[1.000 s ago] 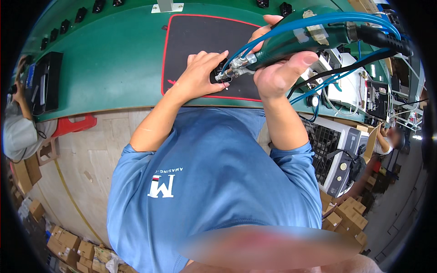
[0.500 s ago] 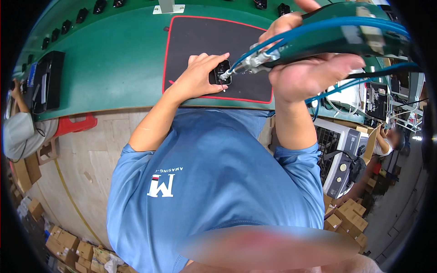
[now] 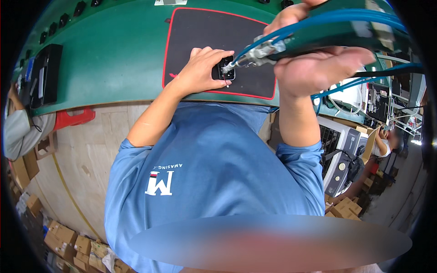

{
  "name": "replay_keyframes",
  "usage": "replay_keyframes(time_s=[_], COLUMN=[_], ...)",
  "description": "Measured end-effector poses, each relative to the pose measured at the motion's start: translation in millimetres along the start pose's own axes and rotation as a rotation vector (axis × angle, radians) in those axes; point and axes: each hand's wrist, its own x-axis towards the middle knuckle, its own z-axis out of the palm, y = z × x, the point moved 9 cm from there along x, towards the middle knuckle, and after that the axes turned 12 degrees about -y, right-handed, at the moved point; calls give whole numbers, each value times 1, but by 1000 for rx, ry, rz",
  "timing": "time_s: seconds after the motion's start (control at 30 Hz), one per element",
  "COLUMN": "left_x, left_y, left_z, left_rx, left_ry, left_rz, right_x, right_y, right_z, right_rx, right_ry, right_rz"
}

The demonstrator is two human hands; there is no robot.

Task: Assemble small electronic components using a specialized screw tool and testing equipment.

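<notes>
My left hand (image 3: 198, 73) grips a small black square housing (image 3: 231, 75) by its edges, thumb on the near side and index finger on the far side. The housing lies on a black mat with a red border (image 3: 246, 34); a short thin red wire with a pale end sticks out toward me. My right hand (image 3: 314, 75) is wrapped round a dark green power screwdriver (image 3: 337, 34) fed by blue hoses. Its metal nose (image 3: 250, 58) slants down to the left, with the tip at the housing. Whether the tip touches cannot be made out.
A green workbench (image 3: 109, 68) carries a black tray (image 3: 47, 75) at left and several small black parts along the far edge. Blue hoses (image 3: 350, 82) hang at right beside a grey-and-white machine (image 3: 339, 159). Other people sit at both sides. Cardboard boxes (image 3: 61, 239) stand on the floor.
The view has shifted slightly. My left hand still holds the housing, and the screwdriver's tip stays at it. My right hand keeps its grip on the screwdriver.
</notes>
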Motion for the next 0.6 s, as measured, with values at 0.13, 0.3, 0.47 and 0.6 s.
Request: replay_keyframes(time_s=[0.13,0.3,0.47,0.6], left_x=[1,0,0,0], left_y=[2,3,5,7], left_z=[-1,-1,-2,-2], left_rx=[-20,-16,-20,-2], left_ry=[-10,5,32,2], left_rz=[-13,-5,4,3], right_x=[2,-2,-9,-12], right_y=[-10,13,48,52], right_z=[-1,-5,-26,-31], right_rx=[-10,-262,-151,-438], right_ry=[-26,-64,-54,-121], right_rz=[-152,-220,-225,-157])
